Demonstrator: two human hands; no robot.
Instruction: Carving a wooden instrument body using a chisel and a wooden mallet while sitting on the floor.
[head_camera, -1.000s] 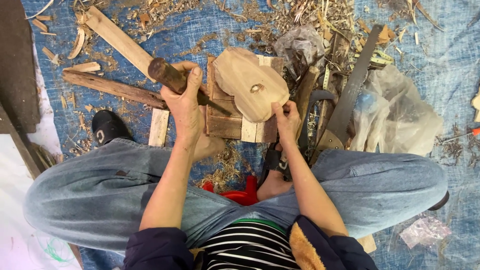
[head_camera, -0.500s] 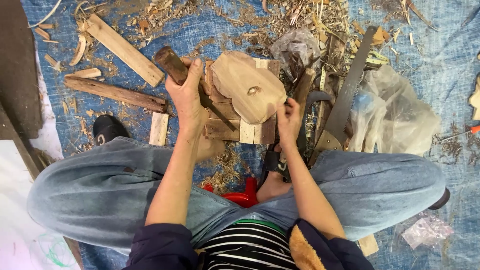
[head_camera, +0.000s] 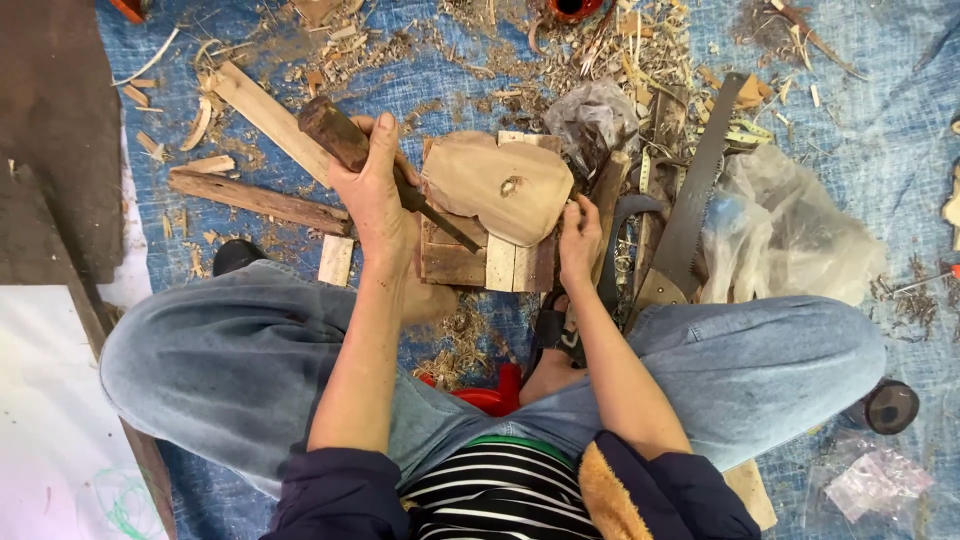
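My left hand (head_camera: 378, 195) grips a chisel (head_camera: 335, 135) by its thick brown wooden handle; the dark blade (head_camera: 445, 222) slants down to the right and its tip meets the lower left edge of a pale carved wooden piece (head_camera: 495, 185). That rounded piece lies on a small block of joined planks (head_camera: 470, 262). My right hand (head_camera: 578, 240) holds the carved piece at its lower right edge, fingers curled against it. I sit on the ground with both knees spread, in blue jeans.
A handsaw (head_camera: 690, 205) lies to the right of the block, next to a crumpled clear plastic bag (head_camera: 790, 235). Long wooden slats (head_camera: 262, 112) and offcuts (head_camera: 255, 200) lie to the left. Wood shavings cover the blue tarp (head_camera: 860, 110). A red object (head_camera: 485, 392) shows between my legs.
My left hand has shifted the chisel a little, its blade sliding down and right along the carved piece's edge. My right hand stays on the piece.
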